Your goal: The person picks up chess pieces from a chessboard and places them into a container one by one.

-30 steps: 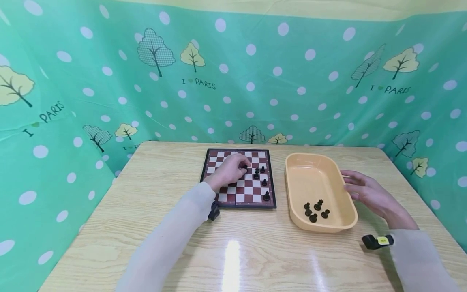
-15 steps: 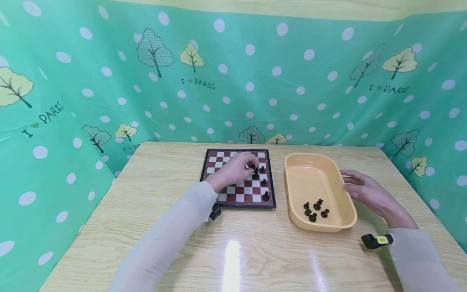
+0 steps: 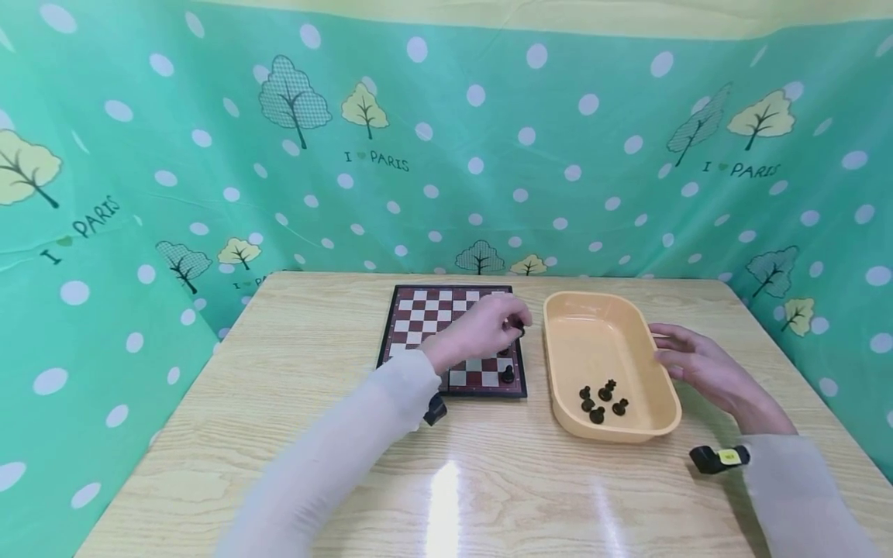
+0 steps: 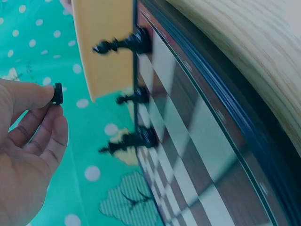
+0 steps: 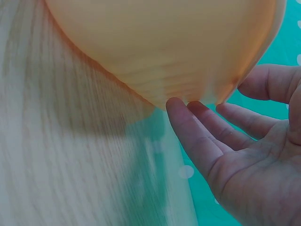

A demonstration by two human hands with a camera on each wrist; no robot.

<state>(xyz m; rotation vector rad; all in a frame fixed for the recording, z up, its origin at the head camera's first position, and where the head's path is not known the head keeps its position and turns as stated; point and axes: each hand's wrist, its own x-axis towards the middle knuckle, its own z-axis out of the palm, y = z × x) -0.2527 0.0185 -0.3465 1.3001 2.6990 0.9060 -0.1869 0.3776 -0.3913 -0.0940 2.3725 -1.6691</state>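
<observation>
My left hand (image 3: 483, 327) is raised over the right edge of the chessboard (image 3: 417, 325). Between thumb and fingers it pinches a small black chess piece (image 4: 58, 93), whose round base shows while the rest is covered by the fingers. Below it, several black pieces stand upright on the board, among them a pawn (image 4: 134, 95), a taller piece (image 4: 123, 43) and another tall one (image 4: 134, 140). My right hand (image 3: 705, 372) is at the right side of a yellow plastic tray (image 3: 586, 310), its extended fingertips (image 5: 176, 106) at the outer wall and the thumb by the rim.
Several black chess pieces (image 3: 605, 391) lie in the near end of the tray. Board and tray sit side by side on a wooden table (image 3: 314, 341), a narrow gap between them. A green dotted cloth (image 3: 488, 194) hangs behind the table.
My left hand has moved right across the board, from its middle to its right edge, with the small chess piece now showing in its fingertips. The right hand and tray stay put.
</observation>
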